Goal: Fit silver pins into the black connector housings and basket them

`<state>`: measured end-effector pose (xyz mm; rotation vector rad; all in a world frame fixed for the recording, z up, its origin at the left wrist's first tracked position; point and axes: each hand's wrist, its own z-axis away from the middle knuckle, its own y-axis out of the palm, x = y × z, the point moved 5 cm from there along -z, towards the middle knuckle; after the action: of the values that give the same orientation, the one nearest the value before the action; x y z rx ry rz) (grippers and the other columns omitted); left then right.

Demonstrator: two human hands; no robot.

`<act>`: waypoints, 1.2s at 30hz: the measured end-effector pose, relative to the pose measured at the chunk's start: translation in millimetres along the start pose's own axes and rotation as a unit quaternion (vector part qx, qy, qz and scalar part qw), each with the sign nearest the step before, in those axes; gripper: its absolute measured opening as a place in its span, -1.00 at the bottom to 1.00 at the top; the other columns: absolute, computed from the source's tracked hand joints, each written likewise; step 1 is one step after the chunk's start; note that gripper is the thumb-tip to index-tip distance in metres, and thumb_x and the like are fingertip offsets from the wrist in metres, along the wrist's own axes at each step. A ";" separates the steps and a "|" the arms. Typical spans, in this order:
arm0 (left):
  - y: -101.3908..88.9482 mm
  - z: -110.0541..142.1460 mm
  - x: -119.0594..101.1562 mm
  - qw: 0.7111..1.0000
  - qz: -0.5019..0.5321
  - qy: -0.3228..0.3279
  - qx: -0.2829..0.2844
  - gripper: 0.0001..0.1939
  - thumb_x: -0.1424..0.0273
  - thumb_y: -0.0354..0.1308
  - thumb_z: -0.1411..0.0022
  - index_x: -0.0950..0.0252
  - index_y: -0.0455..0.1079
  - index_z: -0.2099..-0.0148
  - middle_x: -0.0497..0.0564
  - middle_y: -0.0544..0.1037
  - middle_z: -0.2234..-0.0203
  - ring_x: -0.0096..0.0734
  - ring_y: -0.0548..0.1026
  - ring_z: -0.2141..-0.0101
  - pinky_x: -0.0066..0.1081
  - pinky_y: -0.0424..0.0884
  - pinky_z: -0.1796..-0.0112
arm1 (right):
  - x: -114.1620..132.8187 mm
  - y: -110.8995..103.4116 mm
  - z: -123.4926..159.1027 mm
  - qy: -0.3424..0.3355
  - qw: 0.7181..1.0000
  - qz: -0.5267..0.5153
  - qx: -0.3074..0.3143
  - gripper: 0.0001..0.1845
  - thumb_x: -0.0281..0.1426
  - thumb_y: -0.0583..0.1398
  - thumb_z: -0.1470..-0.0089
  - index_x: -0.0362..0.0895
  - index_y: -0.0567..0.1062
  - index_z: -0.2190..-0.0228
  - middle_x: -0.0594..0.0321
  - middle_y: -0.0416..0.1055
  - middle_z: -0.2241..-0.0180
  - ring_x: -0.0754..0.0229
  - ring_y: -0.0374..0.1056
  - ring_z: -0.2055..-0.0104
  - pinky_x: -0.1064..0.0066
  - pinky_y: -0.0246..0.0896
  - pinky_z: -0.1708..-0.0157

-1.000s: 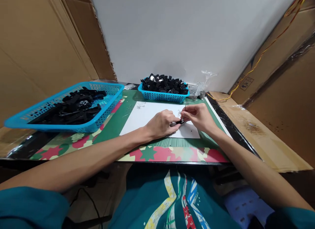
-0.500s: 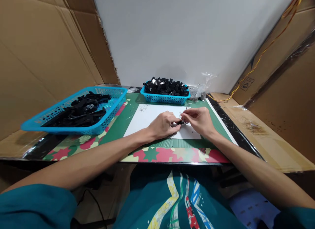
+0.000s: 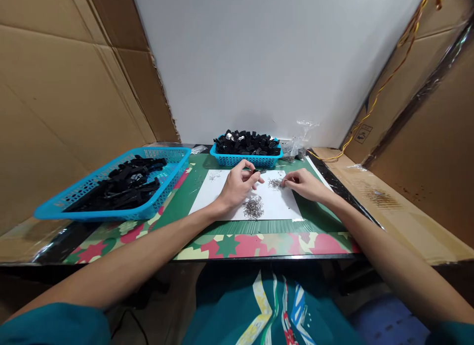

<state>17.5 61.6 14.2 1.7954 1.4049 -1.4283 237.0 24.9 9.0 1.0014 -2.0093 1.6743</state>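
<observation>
Hands draw apart; I'd steady the black piece (image 3: 258, 171) left hand (image 3: 236, 187) pinches; small bits (image 3: 274, 184) beside right hand (image 3: 305, 184), grip unclear

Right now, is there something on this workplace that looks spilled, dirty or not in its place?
Yes, mildly: a dark brown stain marks the right-hand cardboard, unlike the plainer surface around it. Some small pieces lie scattered near the far left corner of the white sheet, apart from the denser piles, perhaps deliberately.
</observation>
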 end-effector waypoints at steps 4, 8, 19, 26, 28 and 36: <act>6.1 3.3 -4.5 1.000 0.007 0.003 0.018 -0.70 0.25 0.28 -0.28 0.25 0.22 0.15 0.05 0.63 0.38 -0.46 0.48 0.46 -0.43 0.43 0.43 | 6.5 8.8 2.1 -0.002 0.999 0.036 0.023 -0.80 -0.32 0.29 -0.08 -0.17 0.68 0.38 0.33 0.32 0.58 0.25 0.12 0.49 0.35 -0.02 0.42; 12.8 6.1 -13.2 0.998 0.030 0.024 0.050 -0.72 0.29 0.27 -0.33 0.25 0.26 0.05 0.05 0.64 0.34 -0.45 0.49 0.45 -0.40 0.43 0.38 | 7.0 11.2 2.1 -0.005 0.999 0.040 0.031 -0.83 -0.33 0.30 -0.10 -0.16 0.69 0.39 0.32 0.36 0.58 0.23 0.15 0.49 0.35 0.02 0.40; 10.2 6.3 -19.6 0.977 -0.163 0.064 0.120 -0.75 0.37 -0.01 -0.48 0.30 0.38 -0.10 0.02 0.61 0.33 -0.40 0.45 0.40 -0.36 0.38 0.35 | 8.4 22.8 6.9 -0.062 0.993 0.065 0.071 -0.85 -0.45 0.15 -0.28 -0.13 0.54 0.30 0.06 0.59 0.26 0.06 0.44 0.27 0.34 0.17 0.30; 1.7 3.8 -24.0 0.958 -0.242 0.101 0.112 -0.73 0.35 0.09 -0.45 0.31 0.51 -0.07 0.07 0.66 0.20 -0.33 0.55 0.28 -0.35 0.41 0.24 | 14.0 1.4 9.2 -0.064 0.996 -0.018 0.060 -0.77 -0.24 0.09 -0.34 -0.10 0.37 0.34 0.22 0.38 0.38 0.15 0.22 0.35 0.33 0.09 0.33; 4.7 5.5 -23.4 0.952 -0.244 0.127 0.135 -0.73 0.33 0.12 -0.45 0.29 0.54 -0.07 0.08 0.66 0.15 -0.30 0.56 0.21 -0.34 0.43 0.19 | 14.9 -0.8 8.8 -0.053 0.995 -0.065 0.060 -0.72 -0.17 0.08 -0.33 -0.09 0.34 0.35 0.27 0.31 0.40 0.17 0.17 0.37 0.34 0.08 0.35; 16.7 13.3 -18.6 0.913 -0.283 0.195 0.219 -0.74 0.29 0.19 -0.43 0.25 0.61 -0.04 0.11 0.64 0.19 -0.26 0.55 0.23 -0.30 0.39 0.17 | 1.5 11.3 4.7 0.028 0.998 -0.027 0.056 -0.72 -0.17 0.11 -0.23 -0.10 0.36 0.39 0.26 0.34 0.42 0.17 0.20 0.36 0.34 0.06 0.37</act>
<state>27.5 36.4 22.2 2.1414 2.0699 -1.8600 228.9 20.7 0.8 1.0247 -1.8549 1.7841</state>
